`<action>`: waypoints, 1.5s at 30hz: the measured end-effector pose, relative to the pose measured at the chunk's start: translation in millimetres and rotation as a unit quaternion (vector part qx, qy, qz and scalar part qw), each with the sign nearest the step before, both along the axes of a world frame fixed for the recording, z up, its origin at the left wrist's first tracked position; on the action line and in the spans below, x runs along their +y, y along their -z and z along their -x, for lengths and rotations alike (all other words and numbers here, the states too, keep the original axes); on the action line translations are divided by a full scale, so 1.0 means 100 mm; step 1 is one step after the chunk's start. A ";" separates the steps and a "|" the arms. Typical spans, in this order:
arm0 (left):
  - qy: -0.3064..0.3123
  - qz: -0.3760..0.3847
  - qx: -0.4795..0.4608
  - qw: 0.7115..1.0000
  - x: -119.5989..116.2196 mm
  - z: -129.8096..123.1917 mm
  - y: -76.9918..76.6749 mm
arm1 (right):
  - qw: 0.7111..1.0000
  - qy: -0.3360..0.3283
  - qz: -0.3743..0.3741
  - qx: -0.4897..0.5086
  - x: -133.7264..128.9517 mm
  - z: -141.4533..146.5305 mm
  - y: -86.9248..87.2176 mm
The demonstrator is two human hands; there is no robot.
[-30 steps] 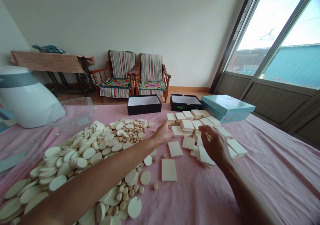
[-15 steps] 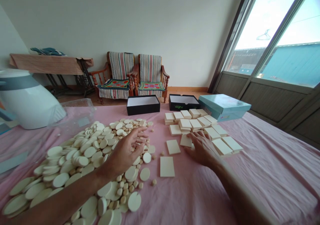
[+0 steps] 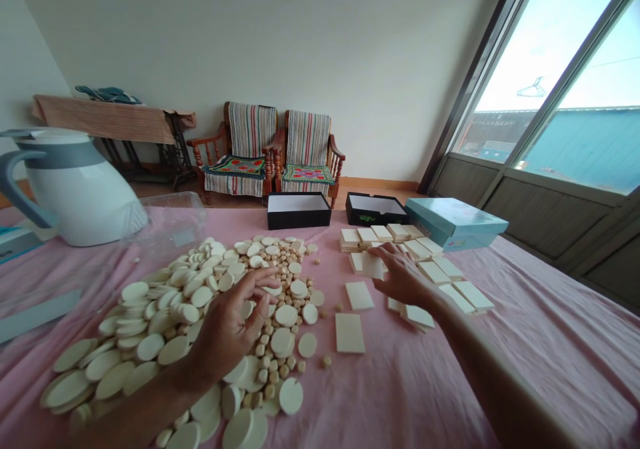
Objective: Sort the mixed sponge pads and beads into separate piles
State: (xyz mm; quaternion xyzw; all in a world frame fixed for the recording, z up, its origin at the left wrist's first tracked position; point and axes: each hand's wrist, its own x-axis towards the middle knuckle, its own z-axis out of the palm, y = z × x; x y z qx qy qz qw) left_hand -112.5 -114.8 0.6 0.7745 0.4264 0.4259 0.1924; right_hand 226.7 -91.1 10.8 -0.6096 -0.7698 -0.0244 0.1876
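"How do the two hands stand?"

"My right hand [image 3: 400, 274], right of centre, is mostly closed, its fingertips gripping one pale square wooden tile [image 3: 372, 266], tilted, above the nearer stacks. My left hand [image 3: 240, 312], left of centre, is half open, fingers loosely curled, and I see nothing in its grasp. It is over the pale round wooden discs [image 3: 150, 347]; I can't tell if it touches them."

"Can you count the pieces?"

"Two flat tiles [image 3: 350, 333] lie separately just right of centre. The tile stacks [image 3: 455, 297] beyond and to their right overlap too much for me to count. So do the discs, heaped from the lower left to the centre, with small tan wooden blocks [image 3: 287, 262] among them."

"Containers?"

"I have two open black boxes [image 3: 299, 219] at upper centre and one light blue box [image 3: 457, 224] right of them. One clear plastic container [image 3: 175, 226] and one white-and-grey jug [image 3: 90, 192] are on the left. All sit on the tabletop [image 3: 310, 416], covered in pink cloth."

"Chairs?"

"Two wooden armchairs [image 3: 307, 142], behind, with striped covers."
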 end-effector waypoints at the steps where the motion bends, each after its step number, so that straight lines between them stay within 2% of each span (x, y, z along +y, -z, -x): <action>1: -0.001 -0.009 0.010 1.000 -0.01 0.00 0.01 | 1.000 -0.006 0.009 -0.019 0.07 0.04 -0.03; 5: -0.002 -0.027 0.039 0.999 -0.02 0.01 0.03 | 0.996 -0.022 0.057 -0.071 0.31 0.10 -0.05; 8: -0.007 -0.021 0.037 0.999 -0.01 0.00 0.02 | 0.994 -0.028 0.080 -0.072 0.38 0.02 -0.05; 10: -0.010 -0.017 0.031 0.999 0.00 0.00 0.03 | 0.995 -0.037 0.069 -0.054 0.39 -0.09 -0.07; 13: -0.002 -0.024 0.028 0.999 0.01 0.01 0.06 | 0.997 -0.011 0.059 -0.052 0.40 -0.25 -0.14; 18: 0.011 -0.037 0.023 0.999 0.03 0.02 0.11 | 0.980 0.038 0.157 -0.113 0.45 -0.35 -0.21; 23: 0.006 -0.036 0.025 0.999 0.06 0.02 0.11 | 0.971 0.053 0.196 -0.125 0.53 -0.35 -0.20; 35: 0.001 -0.036 0.029 0.999 0.09 0.04 0.18 | 0.969 0.018 0.207 -0.134 0.60 -0.41 -0.20; 45: 0.004 -0.030 0.031 0.999 0.08 0.04 0.14 | 0.960 0.015 0.226 -0.162 0.62 -0.38 -0.18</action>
